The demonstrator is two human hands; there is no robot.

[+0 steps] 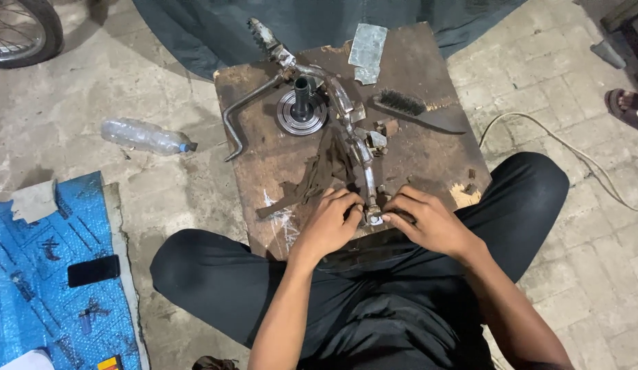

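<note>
Both hands meet at the near edge of a worn wooden counter (428,161): the left hand (329,226) and right hand (428,223) are pinched together on the small end fitting of one bent metal lever (357,147) that runs away toward a round hub (302,109). Steady fingertip pressure with the lever flat on the board looks wisest. Around them: one wire brush (418,109), one plastic bottle (144,136), one dark phone (93,270) on blue sheeting (52,329).
</note>
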